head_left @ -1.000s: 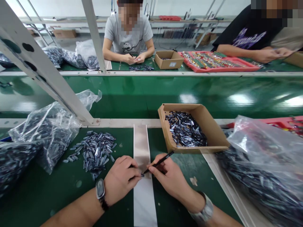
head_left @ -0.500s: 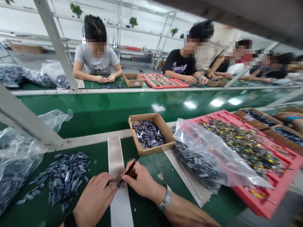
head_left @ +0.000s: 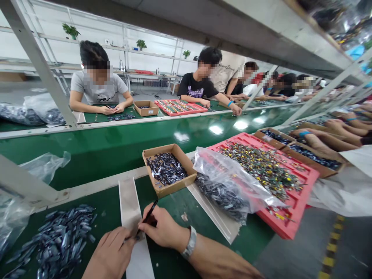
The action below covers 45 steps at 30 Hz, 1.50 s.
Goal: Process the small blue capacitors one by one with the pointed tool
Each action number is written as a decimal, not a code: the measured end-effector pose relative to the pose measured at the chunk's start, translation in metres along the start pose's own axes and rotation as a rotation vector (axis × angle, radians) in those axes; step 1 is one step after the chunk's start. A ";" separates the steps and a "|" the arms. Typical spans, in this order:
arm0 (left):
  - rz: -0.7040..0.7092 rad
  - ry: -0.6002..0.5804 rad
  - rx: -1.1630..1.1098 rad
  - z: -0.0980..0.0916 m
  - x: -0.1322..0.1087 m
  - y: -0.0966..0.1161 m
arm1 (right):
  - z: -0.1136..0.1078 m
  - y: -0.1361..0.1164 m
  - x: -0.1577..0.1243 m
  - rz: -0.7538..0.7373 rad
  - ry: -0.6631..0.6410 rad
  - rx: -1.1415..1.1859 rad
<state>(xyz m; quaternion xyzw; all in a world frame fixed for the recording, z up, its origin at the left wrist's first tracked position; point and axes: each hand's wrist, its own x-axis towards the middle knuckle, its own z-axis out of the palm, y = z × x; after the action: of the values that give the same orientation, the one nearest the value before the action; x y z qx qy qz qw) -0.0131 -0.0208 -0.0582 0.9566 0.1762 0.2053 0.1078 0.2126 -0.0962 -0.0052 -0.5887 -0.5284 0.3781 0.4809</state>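
My right hand (head_left: pixel 162 229) is closed round a thin black pen (head_left: pixel 147 218), its tip pointing down-left at my left hand. My left hand (head_left: pixel 112 254) pinches a small dark part at its fingertips, mostly hidden, right at the pen tip. Both hands rest over a pale strip (head_left: pixel 130 217) on the green bench. A pile of small dark metallic parts (head_left: pixel 55 240) lies to the left of my left hand. A cardboard box (head_left: pixel 167 189) holding the same parts stands just beyond my right hand.
A clear bag of parts (head_left: pixel 229 186) lies right of the box, partly over a red tray (head_left: pixel 293 193) of mixed small pieces. More bags sit at the far left. A green conveyor (head_left: pixel 122 143) runs across. Several people work on the far side and along the right.
The view has swung up and to the right, showing more of the line and the people. My hands stay together, pen tip at the pinched part.
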 end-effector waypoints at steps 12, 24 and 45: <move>-0.060 -0.041 0.073 -0.015 0.017 0.020 | -0.002 0.002 -0.001 -0.013 0.055 0.057; -0.079 -0.173 0.119 -0.029 0.022 0.030 | 0.001 -0.003 0.001 0.059 0.038 0.033; -0.480 -0.073 0.571 -0.076 0.018 -0.018 | -0.048 -0.014 0.014 -0.156 0.656 -0.009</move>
<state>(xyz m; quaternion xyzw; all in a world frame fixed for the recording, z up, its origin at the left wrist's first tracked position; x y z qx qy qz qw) -0.0355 0.0126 0.0109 0.8863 0.4417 0.0825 -0.1121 0.2574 -0.0912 0.0209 -0.6389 -0.3906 0.1283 0.6502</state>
